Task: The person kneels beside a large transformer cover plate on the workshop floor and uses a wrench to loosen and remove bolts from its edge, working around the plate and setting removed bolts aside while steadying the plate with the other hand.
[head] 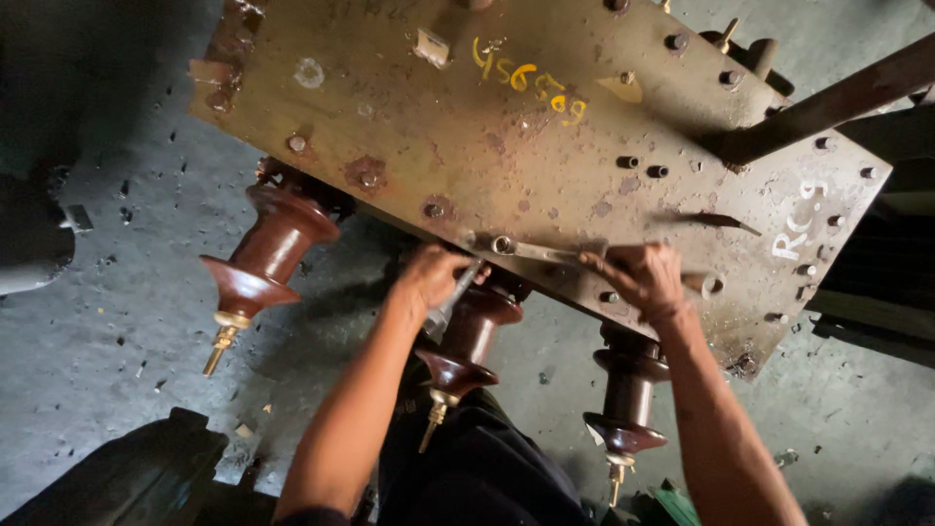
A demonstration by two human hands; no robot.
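A rusty, olive-coloured metal cover plate (545, 127) with bolts along its edge lies tilted in front of me. Three brown ceramic insulators hang from its near edge: one at the left (268, 255), one in the middle (469, 336), one at the right (628, 394). My right hand (638, 278) grips a metal wrench (531, 250) that lies across the plate's edge on a bolt. My left hand (430, 278) is closed around a second metal tool (450, 300) just under the plate's edge, above the middle insulator.
A dark steel bar (828, 102) crosses the plate's upper right corner. The grey concrete floor (117, 321) is strewn with small debris. A dark rounded object (29, 244) sits at the left edge, and dark shapes lie at the bottom left.
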